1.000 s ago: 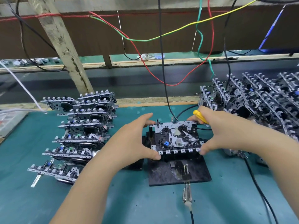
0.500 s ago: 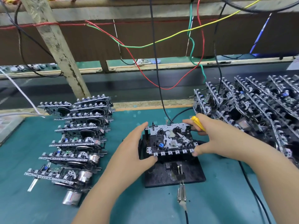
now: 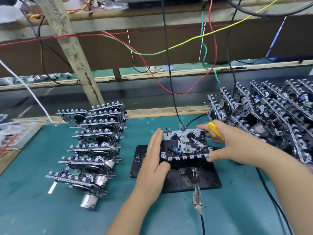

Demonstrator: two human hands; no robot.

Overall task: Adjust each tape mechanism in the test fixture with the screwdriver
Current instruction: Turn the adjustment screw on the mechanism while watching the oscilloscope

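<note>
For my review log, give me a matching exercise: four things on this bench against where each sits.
Things:
1 screwdriver
2 tape mechanism
3 neat stack of mechanisms
4 metal clip

Places:
A bench, left side
B right hand
C black fixture
D in front of the fixture

Pairs: 1-B, 2-C, 3-A, 4-D

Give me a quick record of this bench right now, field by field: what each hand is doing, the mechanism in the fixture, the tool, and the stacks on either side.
left hand: fingers straight, flat against the left edge of the tape mechanism
right hand: holds the yellow screwdriver, thumb at the mechanism's front right corner
tape mechanism: sits on the black fixture, face up
black fixture: on the green mat, a cable running off its front
yellow screwdriver: handle tucked in the right hand, tip hidden
left stack: mechanisms in a row
right pile: mechanisms leaning together
</note>
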